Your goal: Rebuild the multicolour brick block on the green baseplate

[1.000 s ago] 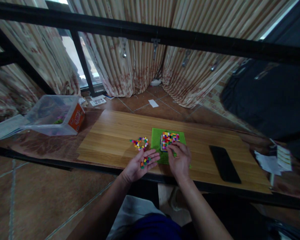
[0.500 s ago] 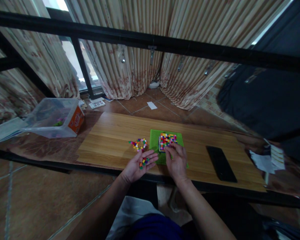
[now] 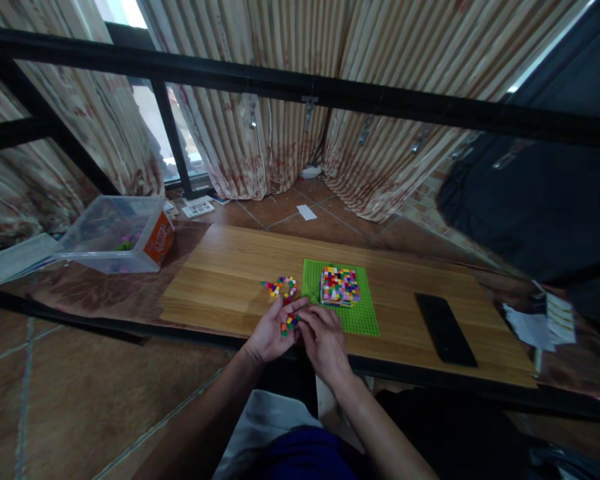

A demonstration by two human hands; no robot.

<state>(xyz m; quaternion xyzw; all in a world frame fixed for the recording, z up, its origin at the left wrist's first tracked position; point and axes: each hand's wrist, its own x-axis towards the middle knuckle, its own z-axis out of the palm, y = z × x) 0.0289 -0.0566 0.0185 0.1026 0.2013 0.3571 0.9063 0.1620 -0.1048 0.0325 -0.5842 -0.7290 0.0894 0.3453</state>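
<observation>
- While the multicoloured brick block [image 3: 340, 285] sits on the green baseplate [image 3: 363, 321], toward its far edge, both hands are just clear of it on the near side.
- Loose bricks [image 3: 289, 325] lie in the left hand [image 3: 267, 337], palm up, its fingers extended rather than closed.
- Over that palm's edge bends the right hand [image 3: 326, 341], thumb and fingertips drawn together beside the bricks; whether a brick is pinched there, I cannot tell.
- Beyond the left hand, more bricks [image 3: 275, 291] form a curve on the wooden board [image 3: 215, 283].
- Farther out: a black slab [image 3: 445, 329] rightward, a clear box [image 3: 105, 235] leftward.
</observation>
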